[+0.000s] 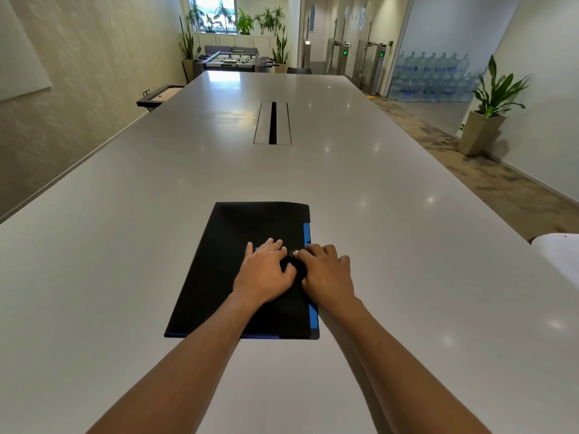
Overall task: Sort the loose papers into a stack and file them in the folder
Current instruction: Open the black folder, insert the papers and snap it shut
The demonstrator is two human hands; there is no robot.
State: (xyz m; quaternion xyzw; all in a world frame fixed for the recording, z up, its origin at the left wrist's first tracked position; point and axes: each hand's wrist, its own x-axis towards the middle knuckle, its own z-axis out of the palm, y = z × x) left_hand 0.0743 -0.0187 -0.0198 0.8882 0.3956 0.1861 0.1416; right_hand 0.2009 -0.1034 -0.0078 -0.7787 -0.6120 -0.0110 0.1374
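A black folder with blue edging along its right side lies closed and flat on the grey table, in front of me. Both hands rest on its right half. My left hand lies palm down on the cover with fingers spread a little. My right hand sits beside it with fingers curled, its fingertips pressing a small dark fastener between the two hands. No loose papers are in sight; whatever is inside the folder is hidden.
A metal cable hatch is set into the table's middle, further away. A white object pokes in at the right edge. Beyond the table stand a foosball table, potted plants and stacked water bottles.
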